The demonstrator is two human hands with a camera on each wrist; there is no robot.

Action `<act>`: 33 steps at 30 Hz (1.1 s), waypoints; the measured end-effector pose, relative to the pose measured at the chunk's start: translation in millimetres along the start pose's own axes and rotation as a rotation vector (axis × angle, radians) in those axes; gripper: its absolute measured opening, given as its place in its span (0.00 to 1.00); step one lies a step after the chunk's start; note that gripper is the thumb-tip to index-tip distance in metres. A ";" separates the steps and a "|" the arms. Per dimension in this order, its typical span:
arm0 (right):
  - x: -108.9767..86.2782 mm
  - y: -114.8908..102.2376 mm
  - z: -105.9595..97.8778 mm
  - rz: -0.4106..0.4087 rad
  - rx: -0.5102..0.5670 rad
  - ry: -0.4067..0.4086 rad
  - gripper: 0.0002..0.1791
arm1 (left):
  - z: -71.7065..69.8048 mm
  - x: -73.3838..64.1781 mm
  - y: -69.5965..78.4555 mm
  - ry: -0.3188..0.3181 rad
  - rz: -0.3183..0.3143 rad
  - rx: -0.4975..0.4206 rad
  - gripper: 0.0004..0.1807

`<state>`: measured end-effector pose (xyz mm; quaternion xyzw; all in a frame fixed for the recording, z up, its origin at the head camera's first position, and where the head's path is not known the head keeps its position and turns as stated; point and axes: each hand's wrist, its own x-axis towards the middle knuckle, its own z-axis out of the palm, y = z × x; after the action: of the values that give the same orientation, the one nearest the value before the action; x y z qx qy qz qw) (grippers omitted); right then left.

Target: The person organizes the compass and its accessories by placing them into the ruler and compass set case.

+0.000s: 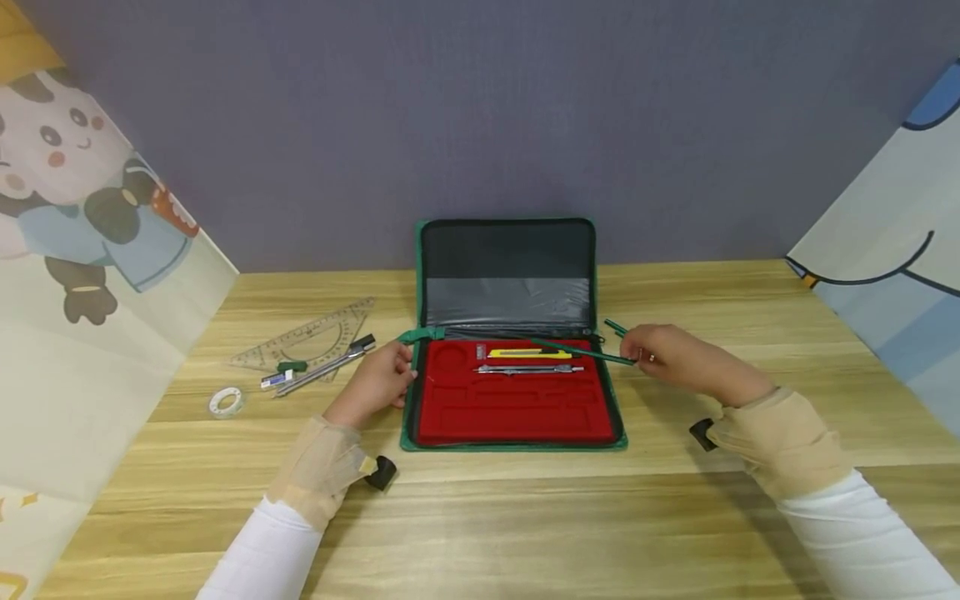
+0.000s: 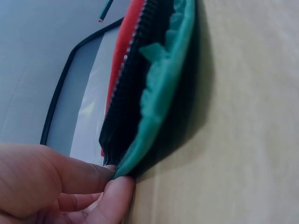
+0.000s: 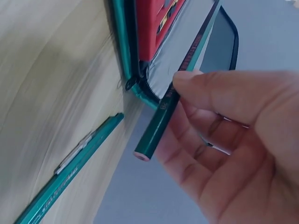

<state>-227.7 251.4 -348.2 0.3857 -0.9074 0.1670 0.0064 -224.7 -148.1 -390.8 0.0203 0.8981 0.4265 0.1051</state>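
Observation:
An open zip case (image 1: 517, 446) with a red moulded tray (image 1: 517, 392) lies before me, its dark lid upright at the back. My left hand (image 1: 378, 379) pinches the case's green fabric edge (image 2: 159, 98) between thumb and fingers, at its left side. Over the tray's back right corner, my right hand (image 1: 660, 354) holds a dark green pencil (image 3: 163, 112) near one end, the shaft slanting leftward. A green pen with a clip (image 3: 70, 172) lies on the table by that hand. In the tray sit a yellow cutter knife (image 1: 528, 354) and a slim metal compass (image 1: 525, 369).
Left of the case lie a clear set square (image 1: 262, 354), a metal compass (image 1: 322, 367), a white eraser (image 1: 276, 380), a small green block (image 1: 292, 366) and a tape roll (image 1: 226, 402). A grey wall (image 1: 510, 125) rises behind the wooden table (image 1: 510, 533).

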 end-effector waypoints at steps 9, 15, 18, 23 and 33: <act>4.5 -14.2 5.5 -0.006 0.033 -0.032 0.14 | 0.1 1.4 1.6 0.005 0.007 0.004 0.10; 7.8 -22.5 10.2 -0.042 0.051 -0.053 0.13 | 0.0 1.9 2.4 0.006 0.006 0.007 0.11; 9.8 -25.4 12.7 -0.064 0.055 -0.059 0.13 | 0.1 2.1 2.3 0.005 0.004 0.011 0.11; 12.7 -30.9 16.0 -0.082 0.077 -0.066 0.13 | 0.3 2.1 2.2 0.010 0.005 0.018 0.11; 18.8 -46.2 22.5 -0.027 0.111 -0.146 0.12 | -0.5 -0.5 1.6 0.009 0.010 0.019 0.10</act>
<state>-205.8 201.5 -353.1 0.4089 -0.8895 0.1884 -0.0787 -224.4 -147.6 -389.2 0.0240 0.9026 0.4184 0.0987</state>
